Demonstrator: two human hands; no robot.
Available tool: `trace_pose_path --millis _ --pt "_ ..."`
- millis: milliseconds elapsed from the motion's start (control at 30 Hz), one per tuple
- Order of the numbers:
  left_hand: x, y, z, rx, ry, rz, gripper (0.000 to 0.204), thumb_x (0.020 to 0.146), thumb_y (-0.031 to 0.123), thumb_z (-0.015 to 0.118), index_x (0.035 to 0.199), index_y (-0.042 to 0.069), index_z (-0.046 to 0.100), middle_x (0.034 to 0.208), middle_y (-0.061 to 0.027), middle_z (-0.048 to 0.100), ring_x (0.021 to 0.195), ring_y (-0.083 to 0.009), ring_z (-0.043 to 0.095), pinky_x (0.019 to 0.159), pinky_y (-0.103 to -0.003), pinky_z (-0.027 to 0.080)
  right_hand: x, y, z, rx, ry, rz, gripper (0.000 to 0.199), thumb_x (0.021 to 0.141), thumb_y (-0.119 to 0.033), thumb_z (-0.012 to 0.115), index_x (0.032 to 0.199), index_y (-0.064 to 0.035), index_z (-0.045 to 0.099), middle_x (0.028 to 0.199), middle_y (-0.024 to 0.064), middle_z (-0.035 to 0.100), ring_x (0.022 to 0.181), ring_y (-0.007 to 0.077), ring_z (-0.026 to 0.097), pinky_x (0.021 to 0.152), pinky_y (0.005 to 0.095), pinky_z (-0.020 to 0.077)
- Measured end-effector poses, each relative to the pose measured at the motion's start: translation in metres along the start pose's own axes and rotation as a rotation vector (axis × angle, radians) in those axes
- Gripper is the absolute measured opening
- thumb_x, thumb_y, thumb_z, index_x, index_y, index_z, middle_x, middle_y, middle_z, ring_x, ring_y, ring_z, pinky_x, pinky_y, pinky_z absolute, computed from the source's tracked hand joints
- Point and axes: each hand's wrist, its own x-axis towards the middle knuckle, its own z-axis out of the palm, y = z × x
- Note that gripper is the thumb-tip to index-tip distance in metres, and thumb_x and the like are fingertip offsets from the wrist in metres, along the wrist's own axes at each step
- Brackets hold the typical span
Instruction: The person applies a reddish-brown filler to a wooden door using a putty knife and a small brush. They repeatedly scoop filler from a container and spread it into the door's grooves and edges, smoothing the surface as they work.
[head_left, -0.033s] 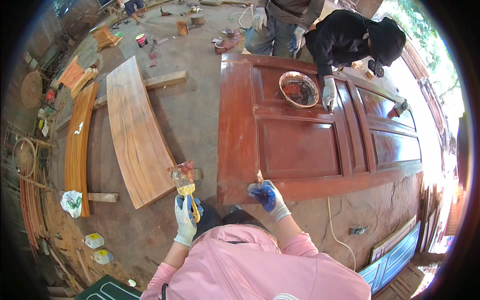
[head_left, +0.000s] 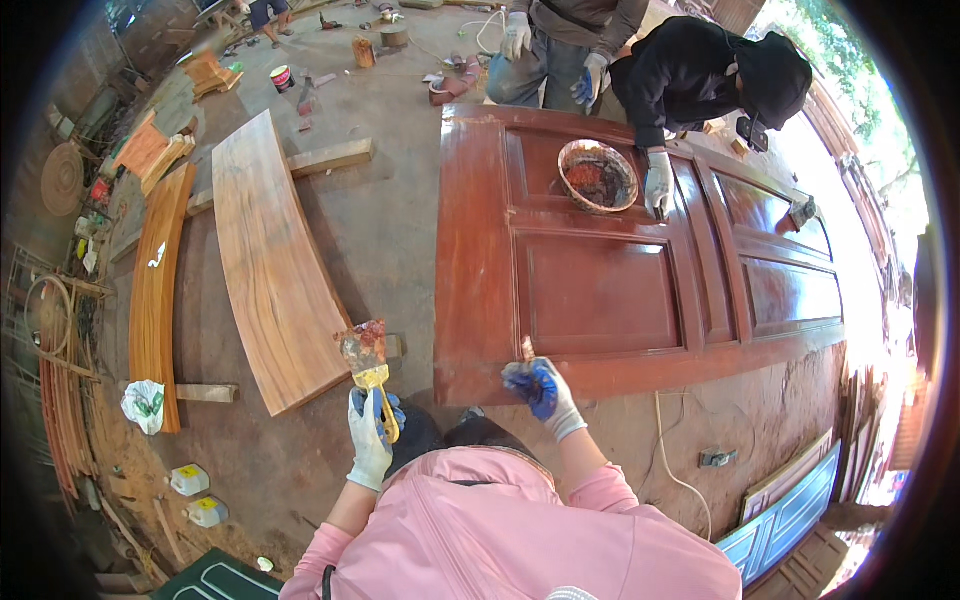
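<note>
My gloved left hand [head_left: 372, 437] is closed round the yellow handle of a putty knife [head_left: 364, 350], its broad blade smeared with reddish-brown paste. The knife is held up beside the near end of a pale wood plank. My right hand [head_left: 545, 393], in a white glove with blue-coated fingers, is closed on a small slim tool [head_left: 527, 348] whose narrow tip points away from me; its kind is unclear. That hand is over the near edge of a reddish-brown panelled door [head_left: 590, 365]. A round bowl [head_left: 598, 178] with dark red paste lies on the door's far part.
Across the door, a person in black [head_left: 690, 90] bends over it with a gloved hand on its surface; another person [head_left: 560, 60] stands beside. A curved plank [head_left: 270, 250] and a narrower board [head_left: 160, 300] rest on wooden battens [head_left: 330, 158]. A cable [head_left: 672, 470] runs along the floor.
My right hand with the small tool has shifted slightly to the right along the door's near edge. My left hand has barely moved.
</note>
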Motion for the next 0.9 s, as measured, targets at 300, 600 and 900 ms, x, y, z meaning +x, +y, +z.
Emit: trace_pose_path --millis 300,600,900 --pt "0.01 0.0 -0.004 0.04 -0.022 0.004 0.018 0.107 0.027 0.061 0.114 0.012 0.056 0.087 -0.0041 0.066 0.063 -0.0133 0.064 0.056 -0.027 0.055 -0.008 -0.058 -0.088 0.143 0.168 -0.368 0.008 0.103 -0.021 0.062 0.103 -0.0138 0.066 0.12 0.0207 0.072 0.113 0.0403 0.069 0.099 0.0554 0.058" --pt "0.001 0.002 0.001 0.07 -0.047 -0.009 0.018 0.106 0.027 0.061 0.113 0.011 0.056 0.087 -0.0044 0.066 0.063 -0.0124 0.064 0.057 -0.026 0.054 0.0 -0.061 -0.113 0.184 0.145 -0.414 0.019 0.105 -0.024 0.057 0.105 -0.0095 0.069 0.127 0.0224 0.07 0.126 0.0431 0.062 0.109 0.0586 0.0512" --pt "-0.005 -0.003 -0.009 0.07 -0.009 -0.012 0.017 0.107 0.025 0.061 0.114 0.01 0.058 0.089 -0.0049 0.067 0.064 -0.0124 0.064 0.057 -0.026 0.054 -0.002 -0.063 -0.112 0.177 0.104 -0.426 0.023 0.105 -0.024 0.056 0.108 -0.0055 0.069 0.129 0.0229 0.068 0.128 0.0429 0.06 0.113 0.0569 0.0486"
